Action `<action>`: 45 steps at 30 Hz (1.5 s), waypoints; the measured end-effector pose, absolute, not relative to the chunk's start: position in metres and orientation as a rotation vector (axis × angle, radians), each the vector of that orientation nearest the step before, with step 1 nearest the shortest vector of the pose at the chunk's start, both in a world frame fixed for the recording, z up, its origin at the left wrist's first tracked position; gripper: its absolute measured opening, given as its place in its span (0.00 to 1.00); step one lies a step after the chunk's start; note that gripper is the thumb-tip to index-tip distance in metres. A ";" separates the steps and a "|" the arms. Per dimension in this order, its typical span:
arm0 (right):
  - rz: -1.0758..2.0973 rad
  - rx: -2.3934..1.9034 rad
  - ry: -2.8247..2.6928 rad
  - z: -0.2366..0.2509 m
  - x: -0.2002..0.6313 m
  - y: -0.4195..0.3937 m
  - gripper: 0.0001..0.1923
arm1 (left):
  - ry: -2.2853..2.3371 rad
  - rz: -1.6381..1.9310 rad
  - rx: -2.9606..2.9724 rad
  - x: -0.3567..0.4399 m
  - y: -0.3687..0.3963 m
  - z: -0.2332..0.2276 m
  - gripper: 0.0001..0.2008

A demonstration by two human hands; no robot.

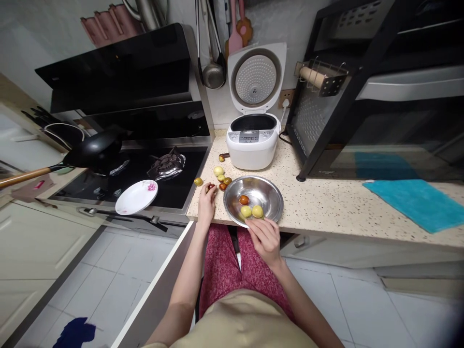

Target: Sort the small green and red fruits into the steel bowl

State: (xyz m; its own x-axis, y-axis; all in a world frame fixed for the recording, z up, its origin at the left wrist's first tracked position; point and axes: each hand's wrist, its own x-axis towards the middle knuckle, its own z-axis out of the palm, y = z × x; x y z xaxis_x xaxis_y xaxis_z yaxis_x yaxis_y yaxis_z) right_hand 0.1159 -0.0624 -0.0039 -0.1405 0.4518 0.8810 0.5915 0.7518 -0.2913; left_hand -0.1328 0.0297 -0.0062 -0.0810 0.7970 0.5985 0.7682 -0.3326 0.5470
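A steel bowl (270, 193) sits at the counter's front edge with three small round fruits in it, two yellow-green (252, 211) and one reddish-brown (244, 199). My right hand (265, 238) rests at the bowl's near rim, fingertips just by the yellow fruits, holding nothing that I can see. My left hand (206, 203) lies on the counter left of the bowl, fingers closed around a small reddish fruit (210, 187). Several more loose fruits (218, 171) lie on the counter between my left hand and the rice cooker.
A white rice cooker (253, 140) stands open behind the bowl. A black oven rack unit (362, 96) fills the right, with a teal cloth (416, 203) on the counter. Left are the black hob (145, 174), a white plate (137, 196) and a wok (94, 151).
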 end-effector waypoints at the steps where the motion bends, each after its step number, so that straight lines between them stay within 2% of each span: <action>1: -0.149 -0.821 -1.775 -0.004 0.116 -0.063 0.14 | 1.797 1.442 2.084 -0.133 0.029 -0.006 0.19; 7: -0.144 -0.810 -1.770 -0.003 0.116 -0.064 0.13 | 1.807 1.598 2.021 -0.131 0.026 -0.004 0.18; 13: -0.138 -0.800 -1.775 -0.003 0.116 -0.064 0.15 | 1.569 1.764 2.156 -0.109 -0.005 0.037 0.16; 17: -0.132 -0.811 -1.776 -0.002 0.116 -0.064 0.16 | 1.372 1.451 2.297 -0.085 -0.023 0.061 0.18; 21: -0.131 -0.819 -1.797 0.001 0.115 -0.064 0.15 | 1.258 1.137 2.362 -0.072 -0.022 0.066 0.16; 29: -0.118 -0.820 -1.790 0.000 0.113 -0.063 0.16 | 1.265 0.904 2.411 -0.075 -0.010 0.064 0.18; 35: -0.110 -0.836 -1.790 -0.001 0.113 -0.063 0.17 | 1.253 1.050 2.339 -0.076 -0.011 0.059 0.16; 45: -0.111 -0.821 -1.768 0.002 0.114 -0.062 0.14 | 1.416 1.486 2.238 -0.088 -0.001 0.054 0.15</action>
State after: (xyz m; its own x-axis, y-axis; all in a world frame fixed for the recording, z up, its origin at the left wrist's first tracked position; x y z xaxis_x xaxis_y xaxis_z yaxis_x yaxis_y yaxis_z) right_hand 0.1138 -0.0618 0.0020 -0.1294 0.4697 0.8733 0.5749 0.7531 -0.3198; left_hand -0.0884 -0.0014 0.0543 0.0888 0.7367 0.6703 0.6338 -0.5610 0.5326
